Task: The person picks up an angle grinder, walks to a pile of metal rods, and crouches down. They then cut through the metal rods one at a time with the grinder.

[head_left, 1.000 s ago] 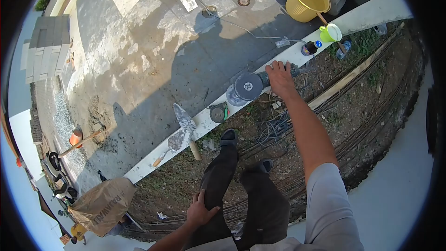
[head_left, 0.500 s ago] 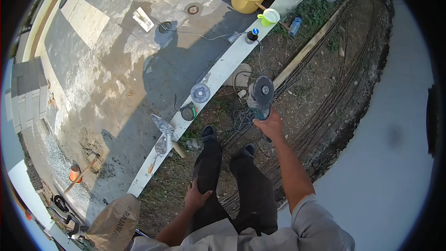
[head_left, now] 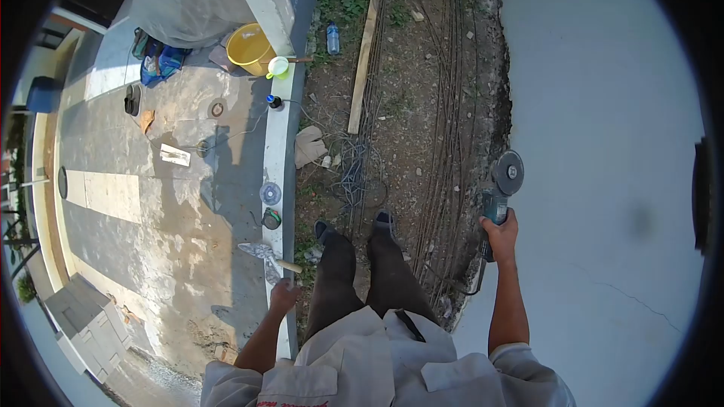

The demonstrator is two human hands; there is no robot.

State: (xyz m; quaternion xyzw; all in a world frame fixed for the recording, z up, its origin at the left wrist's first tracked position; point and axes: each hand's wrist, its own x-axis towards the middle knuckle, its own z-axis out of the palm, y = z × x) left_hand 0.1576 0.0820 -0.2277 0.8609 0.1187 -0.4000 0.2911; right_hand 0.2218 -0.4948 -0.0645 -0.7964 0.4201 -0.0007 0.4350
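In my right hand (head_left: 501, 235) is an angle grinder (head_left: 495, 207), gripped round its body. Its grey disc (head_left: 508, 172) points away from me, over the pale wall (head_left: 603, 181) on the right. A black cord trails from the tool's rear. My left hand (head_left: 283, 295) is low beside the white ledge (head_left: 279, 136), just below a mortar-covered trowel (head_left: 260, 251) with a wooden handle. Its fingers are too small to tell whether they touch anything. Farther along the ledge lie a tape measure (head_left: 271, 218) and a round disc (head_left: 270, 194).
A dark bottle (head_left: 274, 102), green cup (head_left: 277, 68) and yellow bucket (head_left: 251, 49) stand farther up, by a white post (head_left: 260, 0). Tangled wire (head_left: 354, 181), long rods (head_left: 445, 105) and a plank (head_left: 366, 53) lie on the dirt. A plastic bottle (head_left: 332, 39) lies there too.
My view has turned. The grinder in my right hand has moved right, from above the dirt to the wall. My left hand has left my thigh and is now beside the ledge.
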